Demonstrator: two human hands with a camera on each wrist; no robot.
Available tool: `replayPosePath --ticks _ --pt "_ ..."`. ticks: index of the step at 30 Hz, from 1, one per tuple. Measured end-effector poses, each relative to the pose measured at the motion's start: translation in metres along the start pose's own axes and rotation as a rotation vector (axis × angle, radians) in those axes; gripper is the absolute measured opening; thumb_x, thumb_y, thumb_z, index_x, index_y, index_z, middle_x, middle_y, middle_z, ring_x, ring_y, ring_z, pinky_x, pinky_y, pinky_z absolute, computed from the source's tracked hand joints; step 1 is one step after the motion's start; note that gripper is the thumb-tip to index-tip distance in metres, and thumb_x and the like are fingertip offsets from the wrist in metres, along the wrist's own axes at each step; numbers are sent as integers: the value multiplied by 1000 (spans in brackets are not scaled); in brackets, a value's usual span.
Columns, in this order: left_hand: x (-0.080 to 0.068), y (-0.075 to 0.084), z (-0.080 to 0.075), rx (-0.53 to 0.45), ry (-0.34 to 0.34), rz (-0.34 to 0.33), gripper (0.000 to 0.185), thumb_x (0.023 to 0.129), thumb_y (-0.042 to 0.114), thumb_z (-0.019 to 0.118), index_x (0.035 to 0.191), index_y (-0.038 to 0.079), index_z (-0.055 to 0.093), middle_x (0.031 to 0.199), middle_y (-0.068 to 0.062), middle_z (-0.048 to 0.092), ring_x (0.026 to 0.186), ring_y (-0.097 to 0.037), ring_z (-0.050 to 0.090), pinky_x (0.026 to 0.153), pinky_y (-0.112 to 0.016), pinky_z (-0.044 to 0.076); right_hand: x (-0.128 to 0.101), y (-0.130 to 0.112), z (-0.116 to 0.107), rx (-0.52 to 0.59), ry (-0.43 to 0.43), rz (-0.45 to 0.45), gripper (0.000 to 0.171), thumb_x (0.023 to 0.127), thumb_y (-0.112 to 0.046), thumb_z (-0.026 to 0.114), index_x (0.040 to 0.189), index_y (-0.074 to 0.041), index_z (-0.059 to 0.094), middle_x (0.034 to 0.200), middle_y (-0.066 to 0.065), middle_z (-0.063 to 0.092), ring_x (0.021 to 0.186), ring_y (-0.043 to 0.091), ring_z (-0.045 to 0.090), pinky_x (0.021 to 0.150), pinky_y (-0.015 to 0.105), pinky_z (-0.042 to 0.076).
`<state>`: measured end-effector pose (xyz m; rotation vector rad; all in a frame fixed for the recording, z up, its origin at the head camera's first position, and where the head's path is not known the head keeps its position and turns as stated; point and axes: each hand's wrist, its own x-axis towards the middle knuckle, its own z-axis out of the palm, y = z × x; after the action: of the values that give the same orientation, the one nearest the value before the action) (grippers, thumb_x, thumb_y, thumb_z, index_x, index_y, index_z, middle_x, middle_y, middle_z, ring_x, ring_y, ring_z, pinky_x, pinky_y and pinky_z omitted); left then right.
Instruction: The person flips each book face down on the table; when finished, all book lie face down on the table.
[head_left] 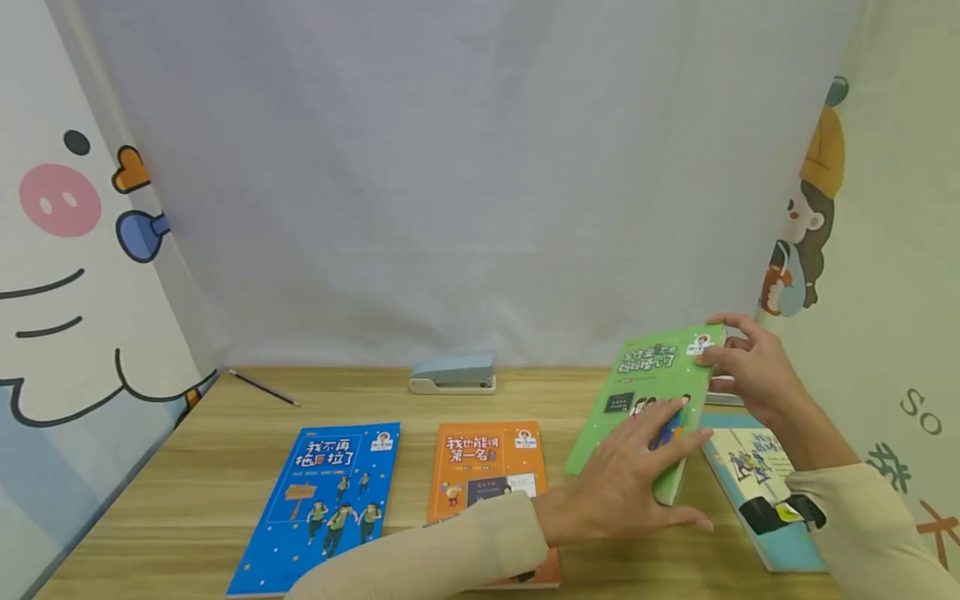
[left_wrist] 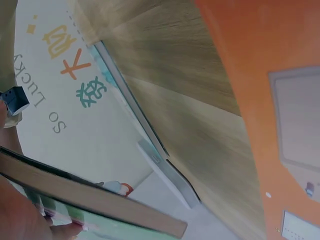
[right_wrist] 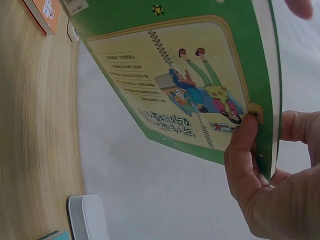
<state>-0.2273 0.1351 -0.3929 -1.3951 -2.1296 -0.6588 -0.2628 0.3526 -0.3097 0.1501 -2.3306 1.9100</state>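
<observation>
A green book point(head_left: 645, 392) is held tilted above the wooden table point(head_left: 187, 467) at the right. My left hand point(head_left: 645, 467) lays straight fingers on its front cover, with the thumb stretched under the near corner. My right hand point(head_left: 723, 350) grips the far top corner. In the right wrist view the right hand's point(right_wrist: 270, 190) thumb presses the back cover point(right_wrist: 175, 75) and its fingers wrap round the edge. The left wrist view shows the book's page edge point(left_wrist: 100, 197) above my left hand point(left_wrist: 15, 215).
A blue book point(head_left: 322, 500) and an orange book point(head_left: 487, 467) lie flat side by side at the front. A light-blue book point(head_left: 757, 475) lies under my right forearm. A grey stapler point(head_left: 453, 375) and a pencil point(head_left: 262, 387) sit at the back. Curtains enclose the table.
</observation>
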Motion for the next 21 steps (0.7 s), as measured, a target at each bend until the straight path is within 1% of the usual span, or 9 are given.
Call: replayPosePath --ticks 3,6,10,13,16,18,19,21 --pt "1 0 -3 -65 9 -4 84 78 48 83 148 19 47 160 -12 34 147 -23 38 121 -32 32 1 -1 2 -48 10 0 38 96 0 56 117 -30 47 82 -8 61 68 9 67 63 25 61" --pt "1 0 -7 -122 -11 -9 74 85 41 79 148 18 48 160 -13 34 146 -25 39 118 -32 36 1 -1 2 -110 16 2 37 97 -3 56 123 -27 46 81 -8 60 69 8 68 64 26 61" --pt "-1 -3 -10 -132 -47 -19 65 93 38 71 150 19 46 161 -12 35 146 -23 40 115 -27 39 0 -1 4 -172 14 10 41 98 -5 56 135 -11 40 82 -5 58 69 9 69 66 26 62" --pt "-2 -6 -12 -181 -63 -25 59 96 32 67 149 16 47 160 -13 36 142 -22 45 107 -19 43 -1 -3 4 -218 11 11 50 98 -5 56 141 1 32 83 -2 57 68 10 69 65 27 62" --pt "-2 -9 -14 -271 -57 -46 54 97 20 66 147 12 49 158 -14 40 137 -22 51 105 -17 44 0 -6 6 -265 10 10 57 97 -4 56 145 7 27 87 2 57 67 9 69 65 28 62" --pt "-2 -11 -15 -332 -47 -70 51 96 11 66 146 10 51 156 -13 42 133 -22 54 105 -16 44 0 -8 7 -292 11 13 60 96 -4 57 146 8 25 91 7 57 68 9 69 66 29 62" --pt "-1 -11 -16 -358 -42 -82 51 96 8 65 145 10 52 155 -12 43 133 -22 55 107 -18 43 1 -8 8 -304 11 16 61 96 -4 57 146 8 25 93 9 57 69 8 68 66 29 62" --pt "-1 -12 -17 -405 -32 -106 50 95 3 65 143 9 54 154 -11 45 130 -22 57 106 -16 43 2 -10 9 -324 12 23 62 96 -4 57 147 9 25 97 13 57 71 8 68 66 29 62"
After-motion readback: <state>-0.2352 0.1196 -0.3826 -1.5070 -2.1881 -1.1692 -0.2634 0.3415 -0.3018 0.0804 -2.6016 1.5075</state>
